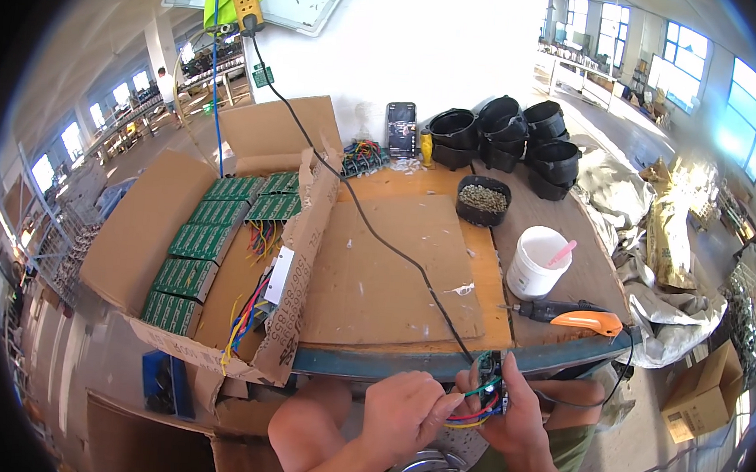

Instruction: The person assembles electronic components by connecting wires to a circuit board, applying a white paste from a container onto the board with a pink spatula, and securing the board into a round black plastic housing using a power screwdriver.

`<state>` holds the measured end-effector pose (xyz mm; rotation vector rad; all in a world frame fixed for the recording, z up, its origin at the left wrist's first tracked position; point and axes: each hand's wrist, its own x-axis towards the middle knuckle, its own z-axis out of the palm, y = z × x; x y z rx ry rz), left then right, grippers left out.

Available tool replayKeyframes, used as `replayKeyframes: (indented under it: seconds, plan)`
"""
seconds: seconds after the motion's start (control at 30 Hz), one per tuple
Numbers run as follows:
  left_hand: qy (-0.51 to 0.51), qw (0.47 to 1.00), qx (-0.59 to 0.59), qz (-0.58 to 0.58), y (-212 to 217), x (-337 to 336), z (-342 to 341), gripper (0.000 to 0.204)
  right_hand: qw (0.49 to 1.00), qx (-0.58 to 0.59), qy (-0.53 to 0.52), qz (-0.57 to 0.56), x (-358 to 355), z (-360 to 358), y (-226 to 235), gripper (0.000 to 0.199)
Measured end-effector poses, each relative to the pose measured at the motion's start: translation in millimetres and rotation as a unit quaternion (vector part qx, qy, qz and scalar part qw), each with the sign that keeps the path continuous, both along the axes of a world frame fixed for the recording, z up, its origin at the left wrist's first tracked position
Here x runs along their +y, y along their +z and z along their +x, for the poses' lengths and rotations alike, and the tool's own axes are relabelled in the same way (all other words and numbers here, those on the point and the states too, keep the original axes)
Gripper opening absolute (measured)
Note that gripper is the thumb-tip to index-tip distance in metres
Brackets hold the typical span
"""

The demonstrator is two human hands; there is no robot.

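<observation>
Nearest me, my right hand [516,409] grips a small circuit board [492,369] just off the near edge of the workbench [370,363]; my left hand [403,415], close beside it, looks pinched on a green wire [479,388], with multicoloured wires [470,422] looping below. I judge the step in hand to be working that wire; the next move calls for a steady board and a light pull. Beyond lie an orange-handled corded tool [587,321], a white bucket [533,267] and, farthest, black cup-shaped housings [553,167].
</observation>
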<state>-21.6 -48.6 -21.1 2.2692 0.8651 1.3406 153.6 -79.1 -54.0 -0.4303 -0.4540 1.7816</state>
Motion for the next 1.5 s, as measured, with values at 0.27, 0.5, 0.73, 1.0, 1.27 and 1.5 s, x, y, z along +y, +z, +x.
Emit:
replayKeyframes:
  seconds: [0.27,0.5,0.73,1.0,1.27,1.5]
  plan:
    - [0.032,0.998,0.027,-0.052,-4,4,-2,0.025,0.997,-0.065,-0.038,-0.030,5,6,9,0.052]
    - [0.025,0.985,-0.041,-0.164,1,-2,-2,0.025,0.999,-0.039,-0.033,-0.007,10,9,4,0.052]
    - [-0.015,0.973,-0.044,-0.224,-1,-4,3,0.019,0.981,-0.150,-0.119,-0.031,6,0,-8,0.045]
    - [0.045,0.949,-0.092,-0.297,-2,-9,2,0.017,0.962,-0.205,-0.180,-0.025,-3,-13,-2,0.020]
    - [0.004,0.955,-0.078,-0.287,-5,-5,0,0.018,0.946,-0.223,-0.233,-0.034,-4,-18,-7,0.022]
    - [-0.029,0.975,0.020,-0.219,-10,-6,1,0.017,0.958,-0.191,-0.201,-0.065,-5,-17,-11,0.025]
